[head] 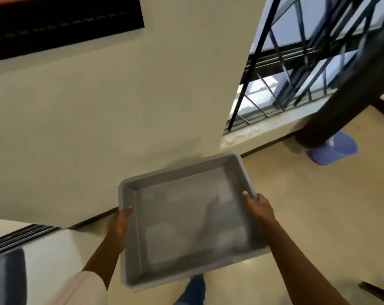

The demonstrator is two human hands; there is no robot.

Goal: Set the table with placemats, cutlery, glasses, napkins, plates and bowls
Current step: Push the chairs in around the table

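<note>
A cream wall, a barred window [296, 69] and pale floor fill the view; no table shows. The grey tray [178, 170] hangs tilted above the floor, with the left hand [118, 225] gripping its left rim and the right hand [259, 208] its right rim, thumbs hooked over the edge. Blur hides any contents. If loaded, the tilt could slide things out. The wall corner ahead might clip it, and the purple basin [334, 148] on the floor could trip a step.

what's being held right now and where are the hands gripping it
A grey tray, gripped by its rim on opposite sides: left hand on the left edge, right hand on the right edge.
</note>
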